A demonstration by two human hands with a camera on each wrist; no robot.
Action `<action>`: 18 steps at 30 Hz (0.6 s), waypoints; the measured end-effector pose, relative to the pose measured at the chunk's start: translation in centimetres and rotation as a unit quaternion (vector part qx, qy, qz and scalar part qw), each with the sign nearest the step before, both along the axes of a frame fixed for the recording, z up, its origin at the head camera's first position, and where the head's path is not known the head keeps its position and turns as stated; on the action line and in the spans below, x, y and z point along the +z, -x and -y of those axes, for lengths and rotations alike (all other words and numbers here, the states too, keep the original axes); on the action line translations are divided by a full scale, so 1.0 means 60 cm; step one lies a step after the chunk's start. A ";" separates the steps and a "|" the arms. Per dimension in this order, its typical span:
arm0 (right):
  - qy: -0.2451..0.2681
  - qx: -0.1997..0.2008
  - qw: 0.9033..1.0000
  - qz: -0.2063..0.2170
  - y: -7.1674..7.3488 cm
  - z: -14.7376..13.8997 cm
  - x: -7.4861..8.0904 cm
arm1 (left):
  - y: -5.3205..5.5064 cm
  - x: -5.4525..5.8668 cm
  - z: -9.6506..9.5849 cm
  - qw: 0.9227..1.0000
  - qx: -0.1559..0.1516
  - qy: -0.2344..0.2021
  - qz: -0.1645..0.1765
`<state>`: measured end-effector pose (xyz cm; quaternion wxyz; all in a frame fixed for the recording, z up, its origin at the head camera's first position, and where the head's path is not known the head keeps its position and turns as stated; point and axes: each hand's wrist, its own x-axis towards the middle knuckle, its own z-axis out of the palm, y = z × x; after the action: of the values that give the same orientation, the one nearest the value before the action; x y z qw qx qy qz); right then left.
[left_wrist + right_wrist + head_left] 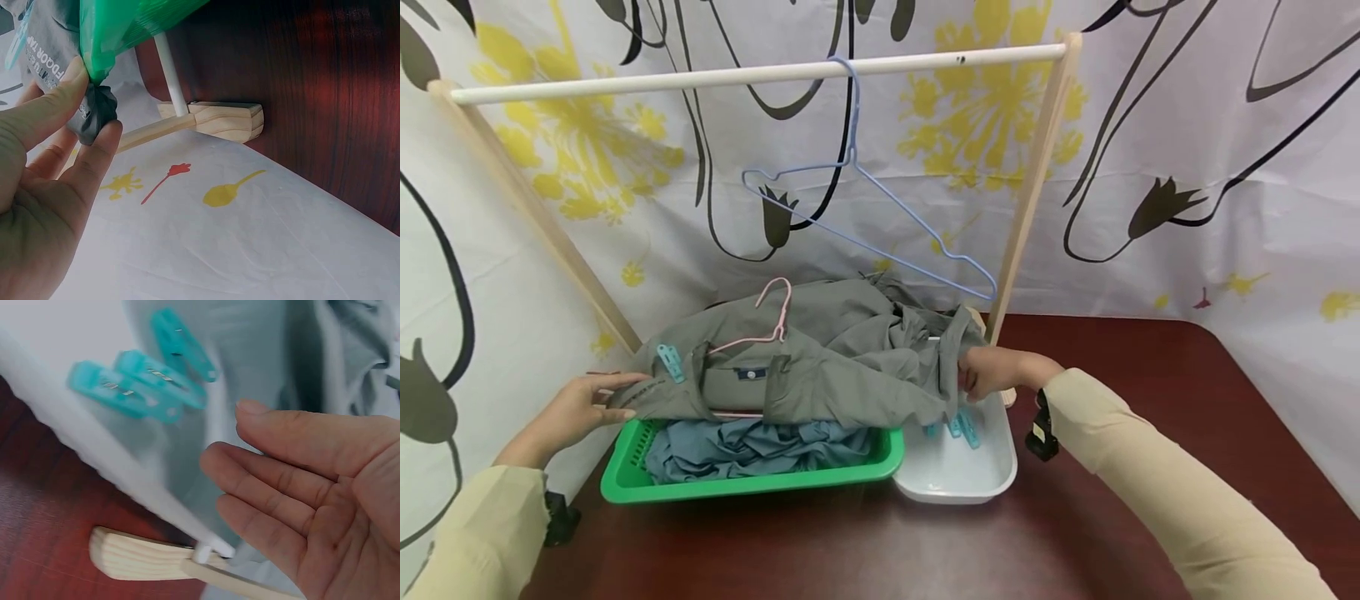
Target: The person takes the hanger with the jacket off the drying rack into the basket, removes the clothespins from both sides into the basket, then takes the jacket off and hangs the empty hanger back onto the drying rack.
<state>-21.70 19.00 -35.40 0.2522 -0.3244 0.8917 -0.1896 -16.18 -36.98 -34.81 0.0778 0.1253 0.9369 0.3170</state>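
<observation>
A grey garment (pixel 850 379) with a small dark label (pixel 751 374) lies across a green basket (pixel 760 487) and part of a white tray (pixel 951 479). The hook of a pink hanger (pixel 784 312) sticks out of it, and a turquoise clothespin (pixel 671 363) sits at its left. My left hand (pixel 568 412) pinches the garment's left end between thumb and fingers, as the left wrist view confirms. Over the tray, my right hand (pixel 1000 372) holds nothing; its fingers (pixel 269 478) are loosely bent, near several turquoise clothespins (pixel 128 390).
Folded blue-grey cloth (pixel 752 450) fills the basket beneath the garment. Behind stands a wooden rack with a white rail (pixel 647 82), from which a blue hanger (pixel 852 154) hangs. The dark red table (pixel 1112 400) meets a patterned curtain (pixel 1225 167) at the back.
</observation>
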 end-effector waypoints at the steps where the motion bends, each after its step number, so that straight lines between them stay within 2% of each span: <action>1: 0.006 0.002 1.000 -0.002 -0.002 0.001 0.006 | 0.000 0.001 0.000 1.000 0.000 -0.002 0.002; 7: 0.031 0.011 0.999 -0.025 -0.008 0.016 0.054 | -0.003 -0.001 0.004 1.000 -0.002 -0.005 -0.002; 14: 0.024 0.015 0.999 -0.040 -0.018 0.061 0.121 | -0.003 -0.003 0.001 1.000 -0.005 -0.007 -0.013; 18: 0.024 0.039 0.998 -0.047 -0.022 0.093 0.151 | 0.000 -0.004 0.001 1.000 -0.009 0.002 -0.019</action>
<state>-20.37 13.44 -26.33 0.2089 -0.3732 0.8846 -0.1860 -16.16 -37.01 -35.05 0.0634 0.1395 0.9375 0.3123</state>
